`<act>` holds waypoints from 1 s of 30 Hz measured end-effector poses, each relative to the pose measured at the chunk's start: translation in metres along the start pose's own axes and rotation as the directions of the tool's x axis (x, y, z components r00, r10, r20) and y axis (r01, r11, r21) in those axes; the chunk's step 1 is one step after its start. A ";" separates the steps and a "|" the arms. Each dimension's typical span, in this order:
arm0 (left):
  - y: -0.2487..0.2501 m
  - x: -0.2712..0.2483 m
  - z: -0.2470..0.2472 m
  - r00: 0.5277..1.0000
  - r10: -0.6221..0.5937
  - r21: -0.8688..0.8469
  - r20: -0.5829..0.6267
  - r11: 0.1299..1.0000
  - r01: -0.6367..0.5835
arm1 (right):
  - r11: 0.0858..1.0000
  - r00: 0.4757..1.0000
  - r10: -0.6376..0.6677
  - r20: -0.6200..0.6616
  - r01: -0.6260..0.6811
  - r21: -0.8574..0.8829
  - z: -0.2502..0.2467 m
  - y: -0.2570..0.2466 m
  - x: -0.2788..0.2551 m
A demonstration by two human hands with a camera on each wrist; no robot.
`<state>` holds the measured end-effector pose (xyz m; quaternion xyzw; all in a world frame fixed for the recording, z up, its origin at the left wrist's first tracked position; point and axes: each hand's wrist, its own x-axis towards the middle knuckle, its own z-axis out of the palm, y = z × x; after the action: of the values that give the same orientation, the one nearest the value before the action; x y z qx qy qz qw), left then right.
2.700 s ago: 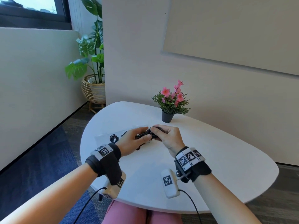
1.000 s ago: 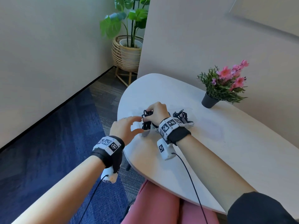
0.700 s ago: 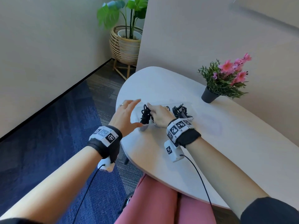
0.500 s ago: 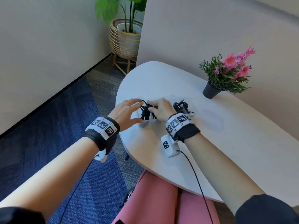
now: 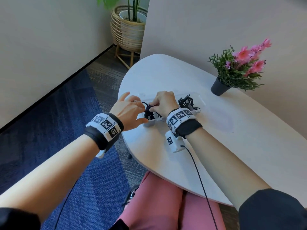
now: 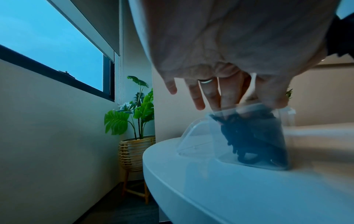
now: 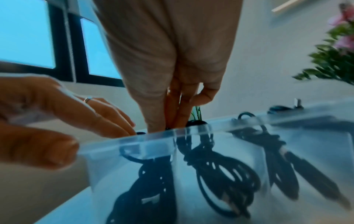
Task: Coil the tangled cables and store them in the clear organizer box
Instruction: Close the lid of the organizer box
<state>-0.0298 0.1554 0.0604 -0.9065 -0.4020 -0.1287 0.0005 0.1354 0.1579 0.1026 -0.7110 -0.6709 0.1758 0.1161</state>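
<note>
The clear organizer box (image 5: 201, 99) stands near the left end of the white table (image 5: 216, 146). My right hand (image 5: 152, 105) pinches the top of a black coiled cable (image 5: 147, 112) that stands in the box's left-end compartment (image 7: 149, 181). My left hand (image 5: 141, 113) has straight fingers on the rim beside the coil and its thumb at the front corner. From the left wrist the coil (image 6: 249, 136) shows through the box wall (image 6: 197, 136). Two more coils (image 7: 226, 174), (image 7: 283, 174) fill the neighbouring compartments.
A small dark pot of pink flowers (image 5: 221, 87) stands at the back of the table. A wicker planter (image 5: 127, 30) sits on the floor beyond the table's left end. Blue carpet (image 5: 49, 130) lies to the left, and the table edge runs close to the box.
Both hands carried the coil from the table's middle to the box at the left. My right hand has lowered it into the end compartment, and my left hand has come to the rim.
</note>
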 end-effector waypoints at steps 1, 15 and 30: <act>0.001 0.001 -0.003 1.000 0.000 0.005 0.026 1.000 0.000 | 0.999 1.000 -0.004 0.019 0.005 -0.054 0.001 -0.001 0.003; -0.008 0.027 0.005 0.745 -0.502 -0.571 0.438 0.485 0.662 | 0.980 0.987 -0.090 0.134 0.111 -0.163 0.003 0.005 -0.004; 0.012 0.010 0.013 0.991 -0.123 -0.601 0.047 0.789 0.127 | 0.942 0.974 -0.120 0.194 0.173 -0.289 0.004 0.028 -0.060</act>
<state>-0.0118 0.1558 0.0510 -0.8314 -0.3991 -0.2470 -0.2975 0.1570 0.0964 0.0935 -0.6503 -0.7486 0.1226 -0.0405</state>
